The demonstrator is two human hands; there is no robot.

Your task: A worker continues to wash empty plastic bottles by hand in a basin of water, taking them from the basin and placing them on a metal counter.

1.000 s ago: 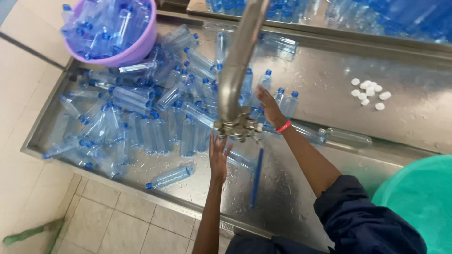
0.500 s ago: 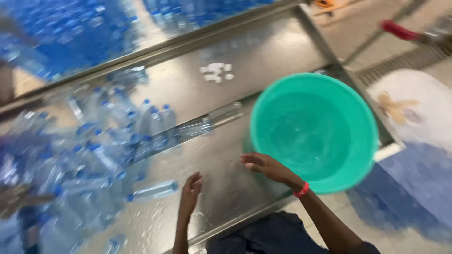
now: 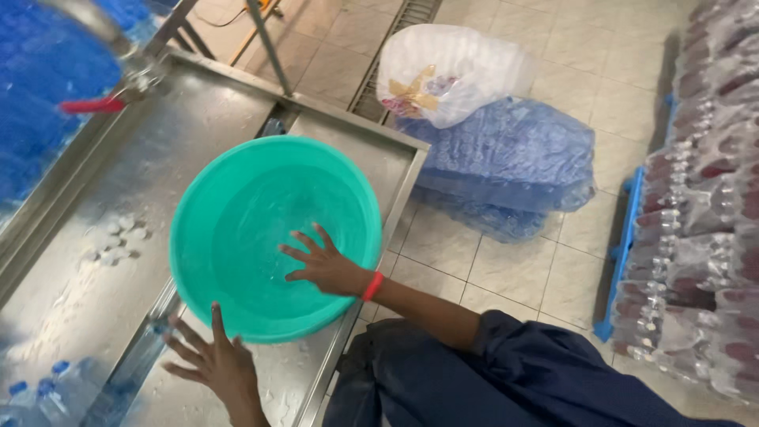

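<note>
Head camera looks steeply down, close over the basin (image 3: 237,205).

Teal basin (image 3: 237,198); red wristband (image 3: 373,286); seemingly white caps (image 3: 118,237).

Bare hands, dark blue workwear

I see a red band (image 3: 373,285) on my right wrist and a dark navy sleeve (image 3: 522,356) pushed up the forearm.

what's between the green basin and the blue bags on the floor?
Head view: the steel table's rim, then bare floor tiles, lie between the basin and the blue bags.
</note>
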